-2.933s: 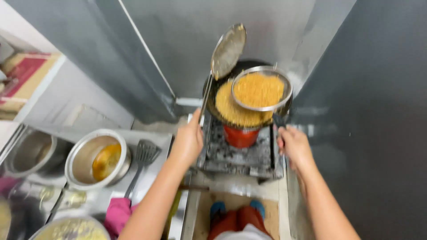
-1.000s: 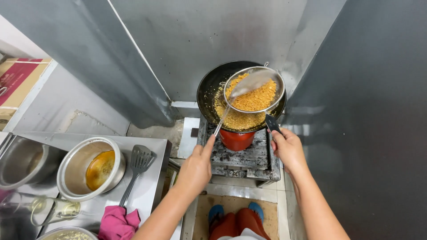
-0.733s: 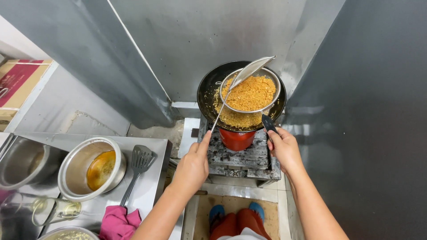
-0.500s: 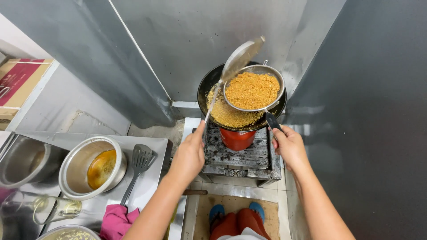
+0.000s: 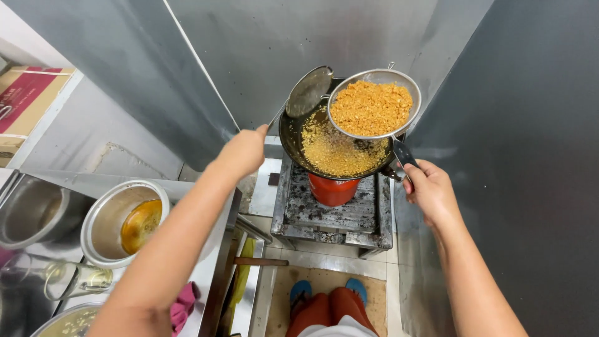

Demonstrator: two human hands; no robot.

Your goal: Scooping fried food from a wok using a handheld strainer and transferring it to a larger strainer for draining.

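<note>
My left hand (image 5: pixel 243 150) grips the long handle of a metal ladle (image 5: pixel 309 91), whose round bowl is raised over the left rim of a black wok (image 5: pixel 288 134). My right hand (image 5: pixel 429 190) holds the dark handle of a round wire strainer (image 5: pixel 373 103), lifted above the wok and heaped with golden fried crumbs. More golden crumbs lie in oil inside the wok. The wok sits on a red burner (image 5: pixel 332 190) set in a dark metal stove stand (image 5: pixel 340 215).
Grey metal panels wall in the stove at the back and right. On the steel counter (image 5: pixel 212 249) at left stand a steel bowl (image 5: pixel 118 218) with amber oil, another steel basin (image 5: pixel 28 209), a glass (image 5: pixel 81 281) and a pink cloth (image 5: pixel 184 299). My feet show below on the floor.
The view has shifted closer. The strainer full of crumbs has risen up and to the right above the wok. The ladle swung from inside the strainer out to the wok's left rim.
</note>
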